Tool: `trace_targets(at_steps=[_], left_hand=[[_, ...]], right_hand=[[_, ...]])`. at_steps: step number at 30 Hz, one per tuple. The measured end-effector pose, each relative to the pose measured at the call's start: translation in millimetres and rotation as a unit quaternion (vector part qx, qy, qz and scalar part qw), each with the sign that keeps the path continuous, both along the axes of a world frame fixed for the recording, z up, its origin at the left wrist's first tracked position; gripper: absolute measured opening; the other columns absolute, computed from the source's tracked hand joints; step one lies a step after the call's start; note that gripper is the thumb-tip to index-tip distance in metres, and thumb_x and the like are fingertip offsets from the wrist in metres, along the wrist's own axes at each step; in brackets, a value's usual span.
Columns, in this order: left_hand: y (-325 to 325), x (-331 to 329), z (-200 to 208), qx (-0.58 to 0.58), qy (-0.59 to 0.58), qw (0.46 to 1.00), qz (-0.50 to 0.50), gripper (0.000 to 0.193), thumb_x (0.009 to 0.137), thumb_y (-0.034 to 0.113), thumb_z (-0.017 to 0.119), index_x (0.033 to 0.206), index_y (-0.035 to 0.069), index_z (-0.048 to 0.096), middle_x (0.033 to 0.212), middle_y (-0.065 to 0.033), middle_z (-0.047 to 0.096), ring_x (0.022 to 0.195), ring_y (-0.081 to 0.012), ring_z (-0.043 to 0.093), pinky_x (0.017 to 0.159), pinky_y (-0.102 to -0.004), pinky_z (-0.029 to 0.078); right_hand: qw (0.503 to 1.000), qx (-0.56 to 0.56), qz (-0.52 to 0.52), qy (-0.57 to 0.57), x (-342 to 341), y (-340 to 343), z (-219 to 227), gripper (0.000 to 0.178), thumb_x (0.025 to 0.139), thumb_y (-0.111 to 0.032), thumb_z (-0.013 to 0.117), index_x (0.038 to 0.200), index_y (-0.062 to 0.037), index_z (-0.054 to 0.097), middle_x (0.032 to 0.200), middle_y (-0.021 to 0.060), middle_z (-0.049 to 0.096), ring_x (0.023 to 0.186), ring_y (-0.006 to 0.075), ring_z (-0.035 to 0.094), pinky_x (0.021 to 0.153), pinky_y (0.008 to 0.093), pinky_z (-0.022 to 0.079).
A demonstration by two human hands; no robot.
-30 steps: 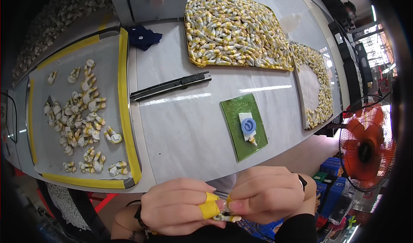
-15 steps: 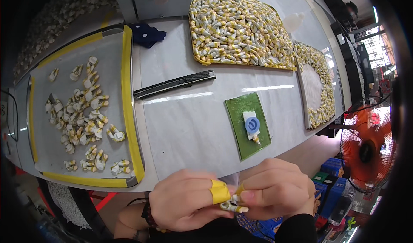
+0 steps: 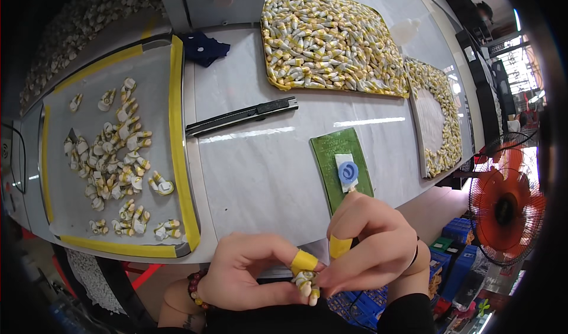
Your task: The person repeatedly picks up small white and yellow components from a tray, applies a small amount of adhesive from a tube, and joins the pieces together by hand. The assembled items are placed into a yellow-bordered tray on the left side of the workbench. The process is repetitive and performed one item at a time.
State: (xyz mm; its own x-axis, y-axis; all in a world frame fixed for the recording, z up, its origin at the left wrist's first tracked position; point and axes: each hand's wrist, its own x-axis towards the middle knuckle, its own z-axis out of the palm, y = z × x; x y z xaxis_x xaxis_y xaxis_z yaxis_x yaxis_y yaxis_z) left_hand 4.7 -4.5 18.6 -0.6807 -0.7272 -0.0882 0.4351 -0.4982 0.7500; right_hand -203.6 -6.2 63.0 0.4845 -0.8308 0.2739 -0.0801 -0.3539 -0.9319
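Observation:
Near the table's front edge, my left hand pinches a small cluster of white-and-yellow tube-shaped pieces between thumb and forefinger. Yellow tape wraps that forefinger. My right hand is closed at the cluster's right side, its fingertips against it and partly hiding it. It wears yellow tape on a finger too. Its raised knuckle overlaps the lower part of a green pad. On this pad lies a white rectangular piece topped by a blue round disc.
Left, a tray with a yellow-taped rim holds similar clusters. A black utility knife lies mid-table. A tray packed with white-and-yellow pieces stands at the back, another partly filled tray to its right. Dark blue cloth and an orange fan flank the table.
My right hand has shifted up and its knuckle now overlaps the green pad. My left fingers have arched, and the cluster has turned so its ends point downward.

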Motion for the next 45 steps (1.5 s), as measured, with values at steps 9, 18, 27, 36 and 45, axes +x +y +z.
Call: trace_targets(at_steps=[9,18,27,36,45], left_hand=[[-0.8,1.1,-5.5,0.001,0.074,0.996,-0.057,0.019,0.08,0.001,0.069,0.096,-0.005,0.059,0.093,-0.0101,0.066,0.091,-0.014,0.063,0.085,-0.0273,0.049],[-1.1,1.3,-4.2,-0.005,0.082,0.996,-0.04,0.021,0.079,-0.001,0.069,0.098,-0.006,0.059,0.093,-0.0107,0.066,0.091,-0.0149,0.063,0.085,-0.0285,0.049],[2.2,-1.0,-0.2,0.049,0.054,0.997,-0.002,0.03,0.073,0.013,0.079,0.088,-0.007,0.061,0.084,-0.0159,0.066,0.074,-0.0159,0.063,0.065,-0.0268,0.049],[0.0,-2.2,-7.7,0.015,0.112,0.993,-0.032,0.022,0.08,0.0,0.069,0.098,-0.007,0.059,0.092,-0.0115,0.066,0.09,-0.0143,0.063,0.084,-0.0273,0.05],[-5.0,21.4,16.8,-0.226,-0.119,0.964,-0.072,0.019,0.079,0.01,0.072,0.093,0.0,0.063,0.082,-0.0083,0.065,0.073,-0.0175,0.063,0.069,-0.0257,0.05]], right_hand=[[0.998,0.003,0.07,-0.009,6.6,-3.9,-2.4,0.017,0.076,-0.008,0.072,0.089,-0.0018,0.063,0.084,0.0067,0.05,0.072,0.0202,0.05,0.061,0.0297,0.041],[0.997,-0.049,0.046,-0.025,7.6,-2.8,-7.2,0.018,0.075,-0.008,0.072,0.09,-0.002,0.063,0.08,0.006,0.054,0.068,0.0206,0.05,0.059,0.0294,0.04],[0.998,-0.03,0.01,-0.053,11.8,3.5,-7.7,0.017,0.075,-0.005,0.073,0.089,-0.0021,0.064,0.079,0.0058,0.056,0.068,0.0205,0.052,0.058,0.029,0.041],[1.0,-0.017,0.021,-0.016,7.0,2.1,-2.3,0.016,0.075,-0.004,0.072,0.088,-0.0016,0.064,0.08,0.0061,0.056,0.067,0.0206,0.053,0.058,0.0297,0.042],[0.99,-0.064,0.12,0.024,7.4,-0.7,-5.3,0.019,0.072,-0.01,0.078,0.085,-0.0049,0.065,0.078,0.0031,0.053,0.07,0.0204,0.053,0.058,0.0303,0.044]])
